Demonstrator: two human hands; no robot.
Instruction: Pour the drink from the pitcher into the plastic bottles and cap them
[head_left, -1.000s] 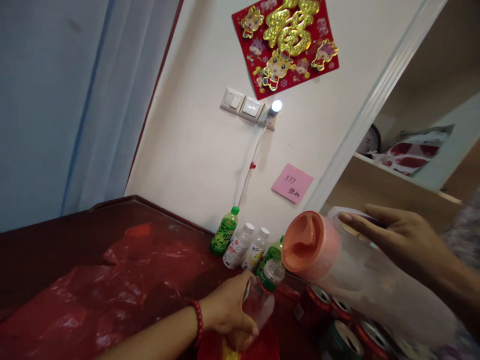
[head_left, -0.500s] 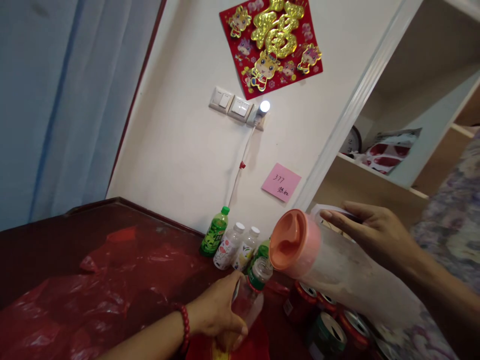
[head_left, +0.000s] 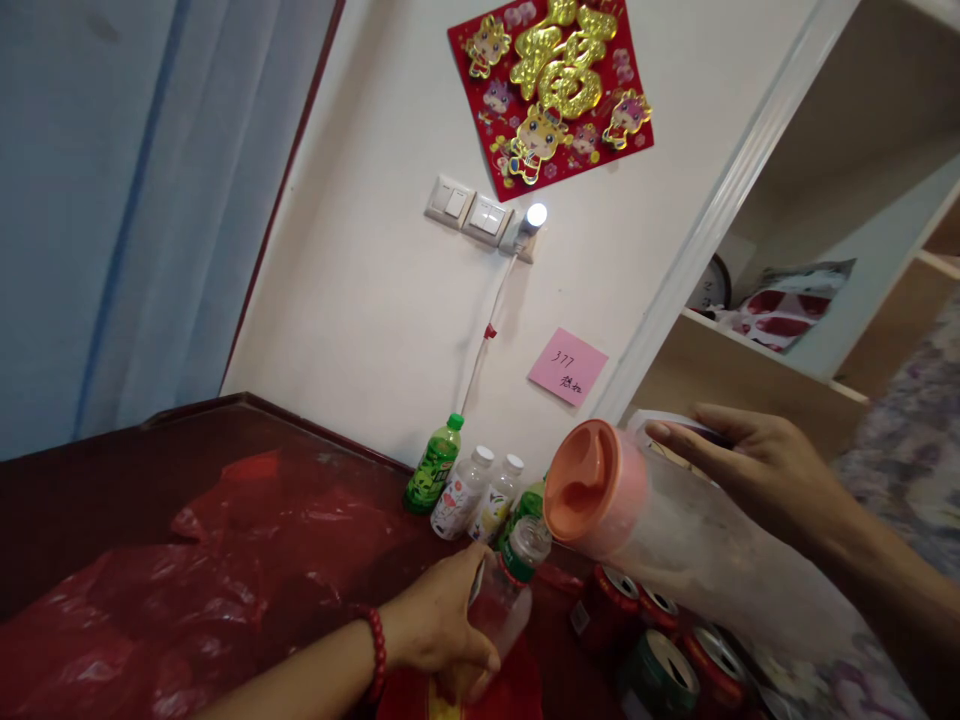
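My left hand (head_left: 442, 625), with a red bead bracelet on its wrist, is wrapped round a clear plastic bottle (head_left: 506, 595) that has a green band and no cap. The bottle leans a little over a red and yellow item (head_left: 465, 695). My right hand (head_left: 757, 460) grips the handle of a frosted pitcher (head_left: 712, 560). The pitcher is tipped to the left, its orange lid (head_left: 589, 485) just above the bottle's open mouth. Whether liquid is flowing cannot be made out.
Behind the bottle stand a green drink bottle (head_left: 435, 465) and two white-capped bottles (head_left: 459, 495), near the wall. Several opened cans (head_left: 660, 675) sit below the pitcher. A red plastic bag (head_left: 225, 570) spreads over the table's left side. Shelves (head_left: 750, 375) are at right.
The whole view has shifted slightly, moving the scene a little to the right. Both hands keep their holds, and the pitcher stays tipped over the bottle.
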